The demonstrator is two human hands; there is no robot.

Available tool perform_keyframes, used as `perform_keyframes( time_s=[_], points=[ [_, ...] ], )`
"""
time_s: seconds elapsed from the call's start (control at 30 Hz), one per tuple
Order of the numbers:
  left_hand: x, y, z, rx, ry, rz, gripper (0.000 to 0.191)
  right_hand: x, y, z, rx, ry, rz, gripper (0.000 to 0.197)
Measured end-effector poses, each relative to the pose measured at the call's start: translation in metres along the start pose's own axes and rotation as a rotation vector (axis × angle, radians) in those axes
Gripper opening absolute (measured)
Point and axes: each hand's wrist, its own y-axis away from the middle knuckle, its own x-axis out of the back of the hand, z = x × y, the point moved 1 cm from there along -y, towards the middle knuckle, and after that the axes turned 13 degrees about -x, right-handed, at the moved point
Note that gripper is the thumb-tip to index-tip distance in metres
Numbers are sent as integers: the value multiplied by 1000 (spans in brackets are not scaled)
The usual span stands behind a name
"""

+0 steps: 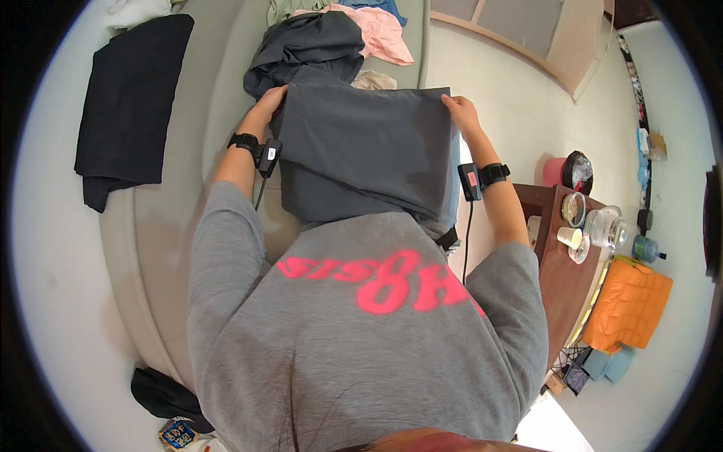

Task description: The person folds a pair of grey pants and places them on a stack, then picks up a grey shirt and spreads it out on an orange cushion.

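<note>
A dark grey folded cloth garment (pixel 367 141) is spread over my lap, its far edge raised. My left hand (pixel 274 101) grips its far left corner, and my right hand (pixel 460 110) pinches the far right corner between thumb and fingers. Just beyond it, a crumpled dark grey garment (pixel 316 42) lies on the grey-green sofa seat (pixel 226 85), touching or joined to the held cloth; which one, I cannot tell. Behind that are a pink garment (pixel 384 34) and a beige cloth (pixel 374 81). A folded black garment (pixel 133 107) rests at the left on the sofa.
At the right stands a dark wooden table (pixel 570 282) with a paper cup (pixel 569 238) and clear containers (pixel 607 229). Beside it is a pink bin (pixel 556 171). Farther right is an orange padded chair (pixel 630 302). Cables hang from both wrist devices. Another black cloth (pixel 166 395) lies lower left.
</note>
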Motion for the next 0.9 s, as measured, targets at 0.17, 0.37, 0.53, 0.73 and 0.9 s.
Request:
perform_keyframes(
  time_s=[0.17,0.37,0.53,0.73,0.9],
  points=[
    [-5,-9,21,8,112,26,56,0,-14,0,-67,-96,-96,34],
    [18,-19,9,-414,394,262,29,22,-10,0,102,-525,-349,18],
    [27,-8,9,-296,416,298,25,21,-5,4,-29,-506,-309,34],
    [25,-18,6,-374,-751,636,45,13,-18,9,-106,-449,-254,52],
    [15,-18,21,-427,-511,165,48,0,-9,9,-44,-412,-194,27]
  ],
)
